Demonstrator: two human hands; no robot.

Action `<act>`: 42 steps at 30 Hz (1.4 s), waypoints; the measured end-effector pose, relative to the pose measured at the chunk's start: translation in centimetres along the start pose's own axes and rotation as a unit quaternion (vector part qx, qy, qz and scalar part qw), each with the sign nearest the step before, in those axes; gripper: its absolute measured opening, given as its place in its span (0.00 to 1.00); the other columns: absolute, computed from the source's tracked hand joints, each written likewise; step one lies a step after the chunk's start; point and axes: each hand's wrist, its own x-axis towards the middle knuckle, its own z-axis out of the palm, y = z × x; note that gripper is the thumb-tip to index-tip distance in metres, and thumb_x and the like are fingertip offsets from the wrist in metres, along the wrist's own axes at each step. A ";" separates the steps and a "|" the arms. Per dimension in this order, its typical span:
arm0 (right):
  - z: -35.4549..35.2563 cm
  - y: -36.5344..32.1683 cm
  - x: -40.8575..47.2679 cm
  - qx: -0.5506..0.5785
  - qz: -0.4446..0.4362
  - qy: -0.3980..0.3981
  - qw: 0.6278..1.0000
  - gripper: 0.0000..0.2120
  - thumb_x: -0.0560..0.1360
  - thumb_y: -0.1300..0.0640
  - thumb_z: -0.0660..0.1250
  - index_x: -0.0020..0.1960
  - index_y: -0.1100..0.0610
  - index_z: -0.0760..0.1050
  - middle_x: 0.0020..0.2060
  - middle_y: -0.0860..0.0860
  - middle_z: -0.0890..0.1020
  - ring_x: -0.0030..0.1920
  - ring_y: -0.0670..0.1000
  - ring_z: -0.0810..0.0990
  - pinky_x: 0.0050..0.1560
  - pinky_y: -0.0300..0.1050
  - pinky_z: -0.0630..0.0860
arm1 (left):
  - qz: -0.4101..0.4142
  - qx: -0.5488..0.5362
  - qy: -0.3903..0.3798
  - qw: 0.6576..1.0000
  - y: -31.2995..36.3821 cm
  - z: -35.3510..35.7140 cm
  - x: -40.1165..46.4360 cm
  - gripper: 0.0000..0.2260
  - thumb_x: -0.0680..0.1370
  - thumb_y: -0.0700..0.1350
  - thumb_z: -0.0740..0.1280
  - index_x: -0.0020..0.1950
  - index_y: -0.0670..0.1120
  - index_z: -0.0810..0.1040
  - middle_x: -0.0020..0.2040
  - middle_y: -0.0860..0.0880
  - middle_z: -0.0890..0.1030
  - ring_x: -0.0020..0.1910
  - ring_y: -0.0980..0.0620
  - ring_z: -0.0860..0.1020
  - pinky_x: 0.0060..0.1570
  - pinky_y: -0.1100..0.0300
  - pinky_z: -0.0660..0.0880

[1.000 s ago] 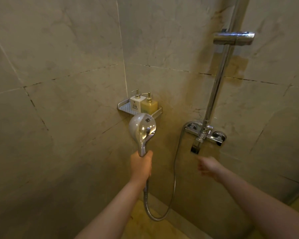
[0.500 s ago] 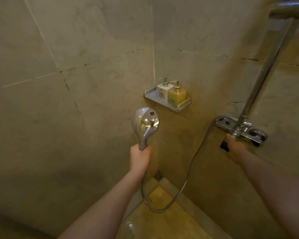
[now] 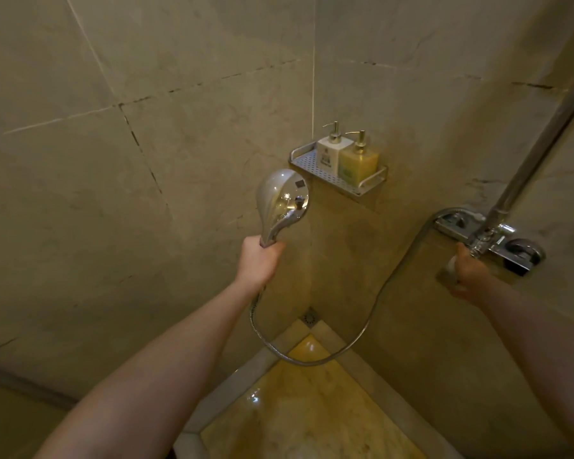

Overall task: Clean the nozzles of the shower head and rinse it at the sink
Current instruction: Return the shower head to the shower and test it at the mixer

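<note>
Two hands up: my left hand [image 3: 258,260] grips the chrome shower head [image 3: 281,199] by its handle. My right hand [image 3: 468,274] is curled on the mixer tap lever [image 3: 450,264].

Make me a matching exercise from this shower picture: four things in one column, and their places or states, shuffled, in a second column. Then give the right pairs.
Things
1. shower head
2. white pump bottle
3. hose
4. floor drain

Places or states
A. hangs in a loop from the mixer valve to the handle
B. stands on the corner shelf beside the yellow pump bottle
C. set low in the corner where the walls meet
D. held upright by its handle in the left hand, chrome back toward the camera

Pairs: 1-D, 2-B, 3-A, 4-C
</note>
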 end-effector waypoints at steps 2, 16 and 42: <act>0.1 -0.4 -0.5 0.006 0.006 -0.004 1.000 0.29 0.81 0.37 0.54 0.68 0.60 0.70 0.62 0.61 0.76 0.54 0.60 0.77 0.55 0.59 0.76 | -0.006 -0.003 -0.002 1.000 -0.4 -0.1 0.4 0.16 0.73 0.38 0.66 0.30 0.51 0.63 0.28 0.47 0.64 0.26 0.51 0.63 0.27 0.57 0.62; 0.0 -1.1 -0.7 0.013 0.040 -0.015 0.999 0.28 0.79 0.34 0.54 0.67 0.55 0.67 0.58 0.59 0.75 0.54 0.61 0.75 0.51 0.61 0.73 | -0.047 -0.013 0.013 0.999 -2.3 -2.6 1.4 0.14 0.71 0.40 0.66 0.30 0.50 0.64 0.26 0.48 0.65 0.22 0.51 0.63 0.24 0.59 0.62; 0.2 -1.4 -2.2 0.001 0.037 -0.007 0.999 0.32 0.80 0.33 0.52 0.72 0.57 0.64 0.63 0.60 0.75 0.64 0.63 0.75 0.63 0.66 0.73 | -0.041 0.020 0.026 0.999 -3.4 -10.6 3.6 0.13 0.72 0.39 0.66 0.31 0.48 0.65 0.26 0.46 0.65 0.22 0.51 0.64 0.25 0.59 0.62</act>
